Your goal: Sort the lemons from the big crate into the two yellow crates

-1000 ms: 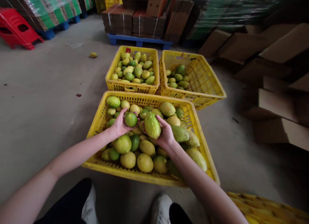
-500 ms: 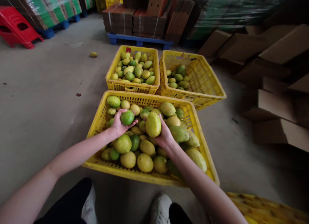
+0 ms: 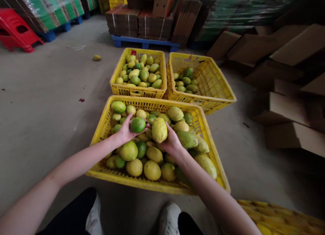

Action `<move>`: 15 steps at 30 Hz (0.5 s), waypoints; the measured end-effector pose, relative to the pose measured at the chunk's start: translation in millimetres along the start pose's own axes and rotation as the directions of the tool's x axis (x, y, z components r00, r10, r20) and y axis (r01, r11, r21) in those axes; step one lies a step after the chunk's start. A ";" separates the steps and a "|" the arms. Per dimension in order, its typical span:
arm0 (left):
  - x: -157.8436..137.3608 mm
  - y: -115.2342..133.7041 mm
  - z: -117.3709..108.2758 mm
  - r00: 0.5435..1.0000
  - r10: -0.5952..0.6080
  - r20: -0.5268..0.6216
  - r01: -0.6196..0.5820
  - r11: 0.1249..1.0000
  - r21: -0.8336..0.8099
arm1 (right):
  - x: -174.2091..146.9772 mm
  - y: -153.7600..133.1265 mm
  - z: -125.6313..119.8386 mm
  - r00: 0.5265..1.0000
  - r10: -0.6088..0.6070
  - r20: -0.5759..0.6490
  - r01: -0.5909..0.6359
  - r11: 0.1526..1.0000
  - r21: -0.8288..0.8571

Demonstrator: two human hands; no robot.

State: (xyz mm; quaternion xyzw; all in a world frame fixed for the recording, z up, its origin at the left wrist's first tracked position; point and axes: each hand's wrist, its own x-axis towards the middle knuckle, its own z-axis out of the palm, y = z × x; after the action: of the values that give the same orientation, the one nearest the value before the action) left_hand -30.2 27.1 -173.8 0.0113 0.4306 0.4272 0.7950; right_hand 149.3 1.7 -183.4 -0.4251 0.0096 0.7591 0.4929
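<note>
A smooth, round green fruit (image 3: 137,125) rests in my left hand (image 3: 126,132), whose fingers curl under it. My right hand (image 3: 171,140) grips a larger, bumpy yellow lemon-like fruit (image 3: 159,130) from its right side. Both fruits are held close together, a small gap apart, over a big yellow plastic crate (image 3: 152,186). Many green and yellow fruits lie in that crate, some round, others long, such as the large green one (image 3: 187,139) right of my right hand. The exact kind of fruit is unclear.
Behind stand a yellow crate (image 3: 138,90) full of similar fruit and another crate (image 3: 218,79) with fruit at its left end. One fruit (image 3: 96,57) lies on the floor. Cardboard boxes (image 3: 291,137) are at right, a red stool (image 3: 19,28) at left, and flattened cartons on a blue pallet (image 3: 146,43) behind.
My left hand has shifted slightly right with the green fruit. The yellow fruit in my right hand has turned a little and moved slightly left, so the two fruits are closer.
</note>
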 end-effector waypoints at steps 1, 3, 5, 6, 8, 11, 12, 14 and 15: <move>-2.0 0.3 0.9 1.000 0.013 0.013 -0.013 1.000 -0.002 | -2.0 0.3 2.3 1.000 -0.009 -0.024 0.009 1.000 -0.018; -4.9 1.5 2.5 0.998 0.044 0.040 -0.043 0.999 -0.013 | -6.3 -0.1 5.5 0.999 -0.010 -0.043 0.008 0.998 -0.065; -5.4 3.1 3.5 0.998 0.051 0.030 -0.051 0.999 -0.015 | -9.7 -1.5 6.0 0.999 0.030 -0.014 -0.031 0.992 -0.123; -4.6 3.8 3.5 0.999 0.041 0.010 -0.041 0.999 -0.010 | -10.7 -2.2 5.3 0.998 0.062 0.003 -0.061 0.986 -0.156; -1.5 5.2 2.2 0.999 0.007 -0.038 -0.007 1.000 -0.012 | -11.2 -3.3 3.1 0.993 0.118 0.026 -0.110 0.972 -0.209; 5.1 6.5 -3.2 0.997 -0.019 -0.071 0.013 0.997 -0.075 | -10.1 -3.8 1.1 0.991 0.135 0.012 -0.129 0.963 -0.237; 7.1 6.8 -5.5 0.998 -0.021 -0.066 0.015 0.996 -0.093 | -9.9 -3.9 1.4 0.993 0.120 -0.007 -0.118 0.966 -0.231; 9.8 7.3 -9.4 0.999 -0.016 -0.043 0.012 0.995 -0.102 | -10.4 -4.1 3.2 0.996 0.080 -0.050 -0.089 0.975 -0.206; 10.3 7.3 -10.7 1.000 -0.009 -0.028 0.006 0.995 -0.098 | -11.2 -4.4 4.6 0.995 0.067 -0.068 -0.079 0.979 -0.189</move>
State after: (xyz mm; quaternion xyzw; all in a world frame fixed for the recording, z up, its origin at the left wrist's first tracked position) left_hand -39.8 35.1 -184.7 -0.0354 0.4205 0.4449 0.7899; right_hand 151.4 -2.3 -171.3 -0.4927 -0.0328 0.7608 0.4212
